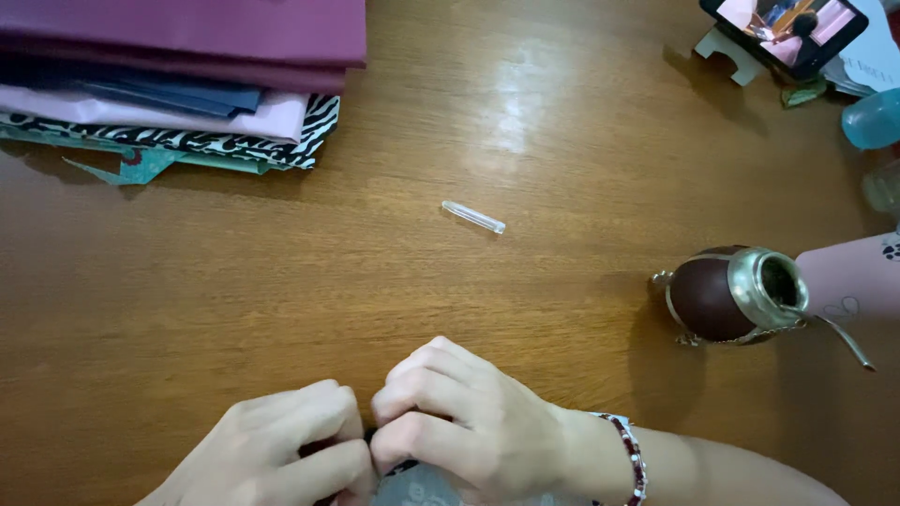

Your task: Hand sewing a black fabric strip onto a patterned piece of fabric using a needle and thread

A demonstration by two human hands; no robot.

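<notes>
Surface: brown wooden table (pixel 281 281), polished, with a bright glare patch near the top centre.
Left hand: left hand (pixel 272 448) at the bottom edge, fingers curled inward into a loose fist, knuckles up, touching the other hand.
Right hand: right hand (pixel 464 422) just beside it, fingers likewise bent and closed tight, thumb side pressed to the left hand.
Held item: grey patterned piece (pixel 427 487), possibly paper or cloth, showing below and between both hands at the bottom edge; both hands pinch it, though most of it is hidden, so its shape cannot be told.
Wrist: beaded bracelet (pixel 633 454), red and white, on the right wrist.
Centre: clear tube (pixel 473 216), small, lying flat and slanted, well apart from the hands.
Top left: stack of sheets (pixel 187 75), maroon on top, then dark blue, pale pink, a zebra print and teal at the bottom.
Right: gourd cup (pixel 722 295), dark brown with a metal rim and a metal straw, standing on the table.
Top right: phone (pixel 783 28) propped on a small white stand, screen lit.
Right edge: pink sheet (pixel 858 276) next to the gourd cup; teal rounded object (pixel 872 120) above it, partly cut off.
</notes>
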